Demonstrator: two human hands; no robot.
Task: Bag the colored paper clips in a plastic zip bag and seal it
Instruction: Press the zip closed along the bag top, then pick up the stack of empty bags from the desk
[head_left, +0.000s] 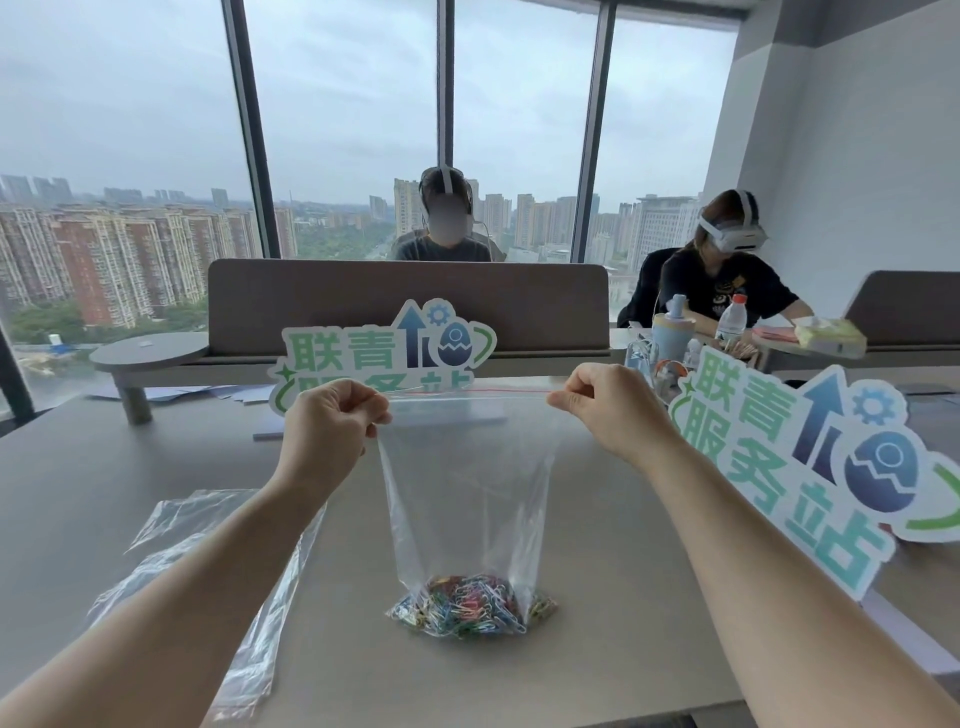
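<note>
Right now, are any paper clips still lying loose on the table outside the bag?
No, the paper clips all sit heaped at the bottom of the zip bag, and none shows on the table around it.

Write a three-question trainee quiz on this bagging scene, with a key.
1. True or false: the paper clips lie loose on the table.
2. What do the left hand and right hand pinch?
A. the bag's top corners
B. the sign
C. a bottle
3. Fill in: a spare, flat ____ lies under the left forearm.

Key: 1 false, they are inside the bag; 2 A; 3 plastic bag.
</note>
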